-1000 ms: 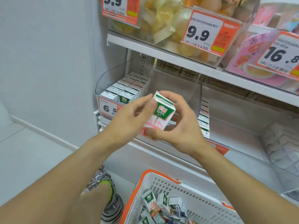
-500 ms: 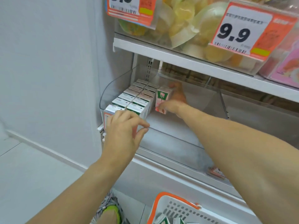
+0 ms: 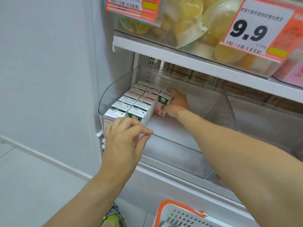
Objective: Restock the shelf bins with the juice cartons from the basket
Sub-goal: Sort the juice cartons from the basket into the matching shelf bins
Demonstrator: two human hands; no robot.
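Head view: carton set into shelf bin

Right hand (image 3: 176,103) grips an upright juice carton (image 3: 164,101), fingers curled round it, deep in the clear bin (image 3: 105,102) and touching the right side of two carton rows (image 3: 134,102) along the bin's left wall. Left hand (image 3: 124,141) hovers at the bin's front left corner, fingers loosely curled, holding nothing. Basket (image 3: 178,213) sits at the bottom edge.

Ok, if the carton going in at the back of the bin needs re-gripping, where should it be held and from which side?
Hold the juice carton by its front and rear faces, coming from its open right side, as the right hand does now. It stands upright with its left face against the rows of cartons, so that side is blocked. The left hand hovers at the clear bin front, holding nothing.
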